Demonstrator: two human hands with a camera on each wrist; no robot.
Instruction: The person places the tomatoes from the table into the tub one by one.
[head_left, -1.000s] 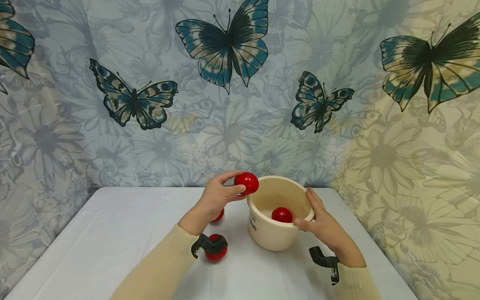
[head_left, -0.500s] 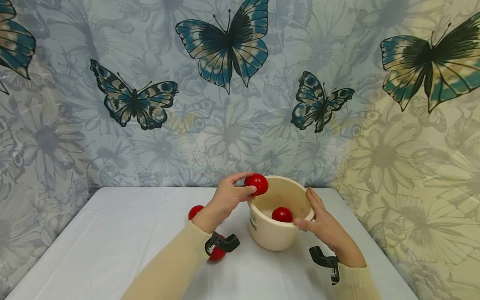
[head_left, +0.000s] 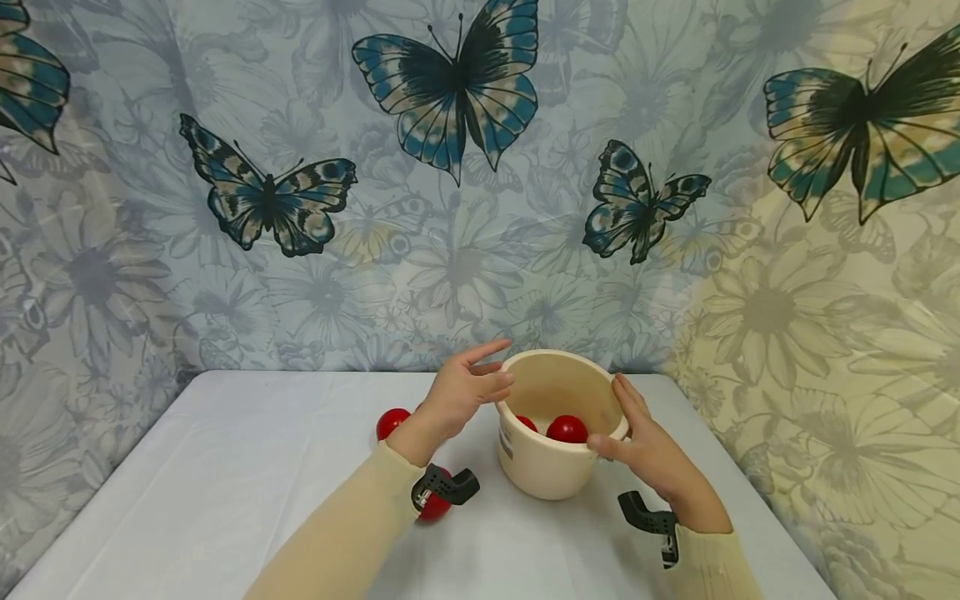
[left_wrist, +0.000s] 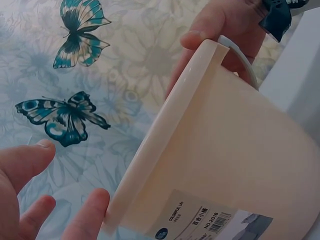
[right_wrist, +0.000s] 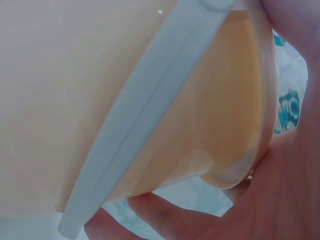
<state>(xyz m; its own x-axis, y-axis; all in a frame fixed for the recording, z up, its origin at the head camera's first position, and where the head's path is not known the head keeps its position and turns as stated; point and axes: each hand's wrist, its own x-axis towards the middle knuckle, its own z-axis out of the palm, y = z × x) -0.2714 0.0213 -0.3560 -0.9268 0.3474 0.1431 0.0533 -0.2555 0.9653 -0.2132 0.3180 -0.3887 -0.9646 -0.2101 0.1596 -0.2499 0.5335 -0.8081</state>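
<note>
A cream plastic bucket (head_left: pixel 551 475) stands upright on the table, with one shiny red ball (head_left: pixel 567 429) and part of a second red ball (head_left: pixel 527 423) visible inside. My left hand (head_left: pixel 459 396) is beside its left rim, holding nothing; the fingers are spread, and one fingertip (left_wrist: pixel 102 197) is at or very near the rim in the left wrist view. On the opposite side my right hand (head_left: pixel 648 450) grips the rim, thumb at the near edge and fingers round the outside. The right wrist view shows the bucket's pale handle (right_wrist: pixel 132 115) hanging along the wall.
Left of the bucket, a red ball (head_left: pixel 392 422) lies on the white-covered table (head_left: pixel 225 475); a sliver of another shows behind my left hand. A nearer red ball (head_left: pixel 435 507) is partly hidden by the black left wrist camera (head_left: pixel 450 483). Butterfly-patterned cloth (head_left: pixel 465 275) hangs behind.
My left hand moved right to the bucket's rim with a red ball and let it go; that ball is now inside the bucket. My right hand has stayed on the rim.
</note>
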